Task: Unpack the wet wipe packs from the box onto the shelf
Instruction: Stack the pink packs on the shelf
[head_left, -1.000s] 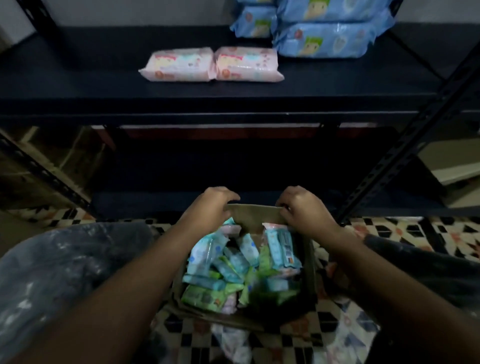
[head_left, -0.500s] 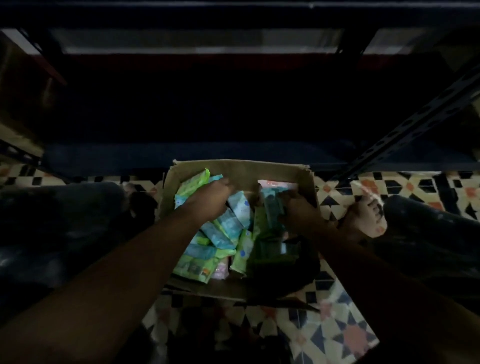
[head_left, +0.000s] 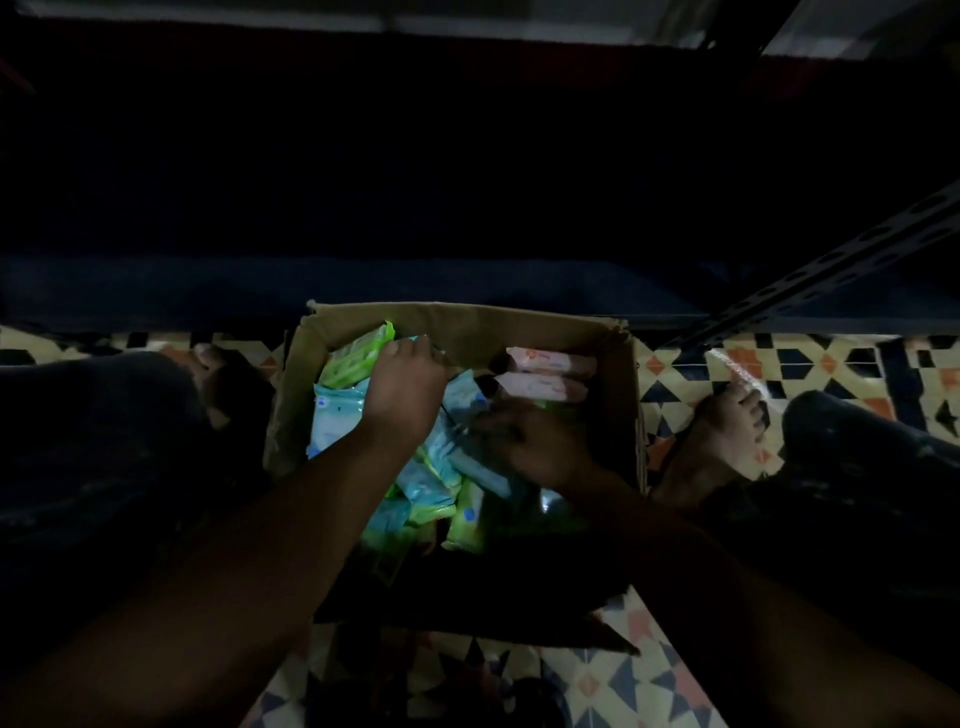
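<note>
Wet wipe packs getting picked from box: left hand gripping green pack, right hand fingers unclear; lifting to shelf comes next.

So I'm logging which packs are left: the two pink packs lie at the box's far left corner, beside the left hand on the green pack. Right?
Not quite. The head view shows the two pink packs at the far right of the box, ahead of the right hand. The left hand is indeed on the green pack.
</note>
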